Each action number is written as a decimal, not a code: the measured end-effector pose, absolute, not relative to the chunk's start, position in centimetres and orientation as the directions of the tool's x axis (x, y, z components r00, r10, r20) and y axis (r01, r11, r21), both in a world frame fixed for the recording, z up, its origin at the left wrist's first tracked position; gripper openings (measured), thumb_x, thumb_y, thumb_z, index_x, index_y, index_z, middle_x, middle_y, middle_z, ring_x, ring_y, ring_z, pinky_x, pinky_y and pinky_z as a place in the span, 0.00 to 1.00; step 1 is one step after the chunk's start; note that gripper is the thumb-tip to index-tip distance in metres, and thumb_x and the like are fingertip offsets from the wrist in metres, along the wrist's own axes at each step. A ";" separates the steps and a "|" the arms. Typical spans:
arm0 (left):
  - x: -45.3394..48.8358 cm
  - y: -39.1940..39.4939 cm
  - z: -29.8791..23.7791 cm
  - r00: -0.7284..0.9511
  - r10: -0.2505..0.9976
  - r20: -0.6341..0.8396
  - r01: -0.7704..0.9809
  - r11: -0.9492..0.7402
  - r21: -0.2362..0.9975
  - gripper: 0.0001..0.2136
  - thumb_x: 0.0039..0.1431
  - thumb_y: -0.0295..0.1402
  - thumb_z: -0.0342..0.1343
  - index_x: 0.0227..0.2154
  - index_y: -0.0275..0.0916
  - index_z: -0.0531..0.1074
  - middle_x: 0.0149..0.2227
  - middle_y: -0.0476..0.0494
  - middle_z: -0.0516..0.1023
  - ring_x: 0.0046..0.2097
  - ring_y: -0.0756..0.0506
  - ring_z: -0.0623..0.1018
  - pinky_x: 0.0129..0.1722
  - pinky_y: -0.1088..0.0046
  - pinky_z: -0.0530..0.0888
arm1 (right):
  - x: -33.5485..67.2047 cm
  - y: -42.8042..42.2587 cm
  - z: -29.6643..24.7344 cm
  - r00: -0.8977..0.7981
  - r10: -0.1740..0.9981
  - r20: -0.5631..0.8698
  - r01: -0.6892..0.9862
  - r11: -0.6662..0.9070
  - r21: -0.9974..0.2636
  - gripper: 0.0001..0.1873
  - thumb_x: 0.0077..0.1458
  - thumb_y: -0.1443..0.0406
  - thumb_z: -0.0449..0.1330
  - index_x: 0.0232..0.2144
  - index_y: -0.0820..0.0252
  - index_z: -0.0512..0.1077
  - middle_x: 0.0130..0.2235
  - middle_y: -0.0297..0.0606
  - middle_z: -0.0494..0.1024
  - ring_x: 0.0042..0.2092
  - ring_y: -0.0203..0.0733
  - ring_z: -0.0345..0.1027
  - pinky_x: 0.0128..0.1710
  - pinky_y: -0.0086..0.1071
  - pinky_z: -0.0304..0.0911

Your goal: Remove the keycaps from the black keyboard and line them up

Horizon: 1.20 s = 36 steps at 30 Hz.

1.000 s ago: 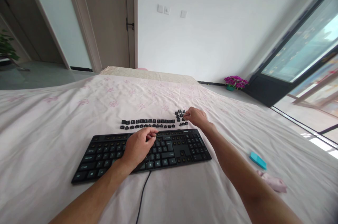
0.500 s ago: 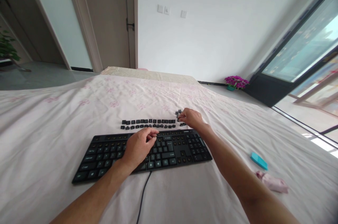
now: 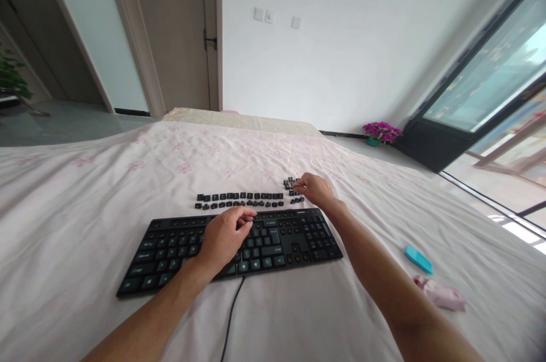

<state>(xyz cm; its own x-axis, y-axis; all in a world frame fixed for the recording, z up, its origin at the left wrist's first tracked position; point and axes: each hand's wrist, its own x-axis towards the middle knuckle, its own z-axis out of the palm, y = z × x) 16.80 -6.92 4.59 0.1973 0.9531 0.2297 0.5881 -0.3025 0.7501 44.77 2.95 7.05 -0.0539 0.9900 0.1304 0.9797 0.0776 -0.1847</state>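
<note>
A black computer keyboard [image 3: 256, 265] lies on the pale sheet, with many of its keys off in the upper rows and the middle block. My left hand [image 3: 226, 237] rests over its middle, fingers curled together; whatever they may hold is hidden. Beyond the keyboard, loose black keycaps form two rows, a far row [image 3: 243, 196] and a near row [image 3: 247, 204]. To their right sits a small cluster of keycaps [image 3: 292, 181]. There my right hand [image 3: 314, 188] has its thumb and finger pinched at a keycap, which the fingertips partly cover.
The bed sheet [image 3: 106, 191] is wrinkled. From the keyboard's front edge a cable [image 3: 232, 311] runs toward me. On the right lie a turquoise case-like object [image 3: 418, 260] and a crumpled pink cloth [image 3: 441, 295]. Purple flowers [image 3: 381, 132] stand by the wall.
My right hand has shifted slightly right and away from me, uncovering more of the small keycap cluster. My left hand and the keyboard have stayed in place.
</note>
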 end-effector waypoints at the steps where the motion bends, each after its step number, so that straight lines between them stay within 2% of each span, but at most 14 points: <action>1: 16.8 -6.9 4.6 0.196 0.954 0.229 0.589 -0.301 0.750 0.11 0.53 0.28 0.52 0.38 0.44 0.74 0.37 0.52 0.79 0.36 0.50 0.77 0.39 0.75 0.71 | 45.1 2.7 7.1 -0.045 0.988 0.145 0.979 0.072 -0.193 0.09 0.51 0.56 0.60 0.34 0.44 0.79 0.41 0.27 0.78 0.42 0.41 0.70 0.33 0.28 0.55; 5: 16.8 -7.0 4.6 0.195 0.955 0.223 0.592 -0.296 0.750 0.10 0.52 0.28 0.53 0.37 0.44 0.74 0.37 0.52 0.79 0.36 0.50 0.77 0.39 0.74 0.71 | 46.5 1.7 7.5 -0.022 0.991 0.136 0.977 0.049 -0.205 0.09 0.49 0.57 0.61 0.33 0.46 0.79 0.40 0.29 0.78 0.41 0.40 0.70 0.33 0.28 0.54; 13: 16.8 -7.0 4.7 0.191 0.957 0.220 0.596 -0.291 0.748 0.10 0.52 0.28 0.53 0.37 0.44 0.75 0.36 0.54 0.79 0.36 0.50 0.77 0.39 0.75 0.71 | 47.0 1.0 6.7 -0.060 0.995 0.081 0.986 0.072 -0.148 0.07 0.48 0.58 0.62 0.31 0.46 0.79 0.38 0.29 0.78 0.39 0.40 0.69 0.30 0.28 0.51; 19: 16.8 -6.9 4.5 0.198 0.953 0.231 0.593 -0.304 0.746 0.10 0.52 0.28 0.53 0.37 0.44 0.75 0.37 0.53 0.79 0.36 0.50 0.77 0.39 0.75 0.71 | 47.7 0.9 6.8 -0.027 0.991 0.130 0.982 0.050 -0.179 0.07 0.49 0.57 0.61 0.32 0.47 0.78 0.39 0.28 0.78 0.39 0.39 0.69 0.30 0.29 0.52; 28: 16.9 -6.9 4.7 0.198 0.954 0.225 0.597 -0.299 0.744 0.10 0.52 0.28 0.53 0.36 0.43 0.75 0.36 0.53 0.79 0.36 0.50 0.77 0.39 0.75 0.71 | 48.3 0.8 6.8 0.007 0.991 0.132 0.982 0.018 -0.187 0.09 0.48 0.58 0.62 0.33 0.47 0.78 0.38 0.30 0.78 0.38 0.39 0.69 0.30 0.28 0.52; 36: 16.8 -6.9 4.4 0.204 0.955 0.215 0.591 -0.295 0.751 0.11 0.51 0.27 0.52 0.37 0.44 0.74 0.37 0.53 0.79 0.36 0.50 0.77 0.39 0.75 0.71 | 46.2 0.9 6.6 -0.127 0.982 0.138 0.980 0.145 -0.133 0.07 0.48 0.58 0.63 0.32 0.46 0.78 0.38 0.29 0.77 0.39 0.38 0.69 0.31 0.28 0.53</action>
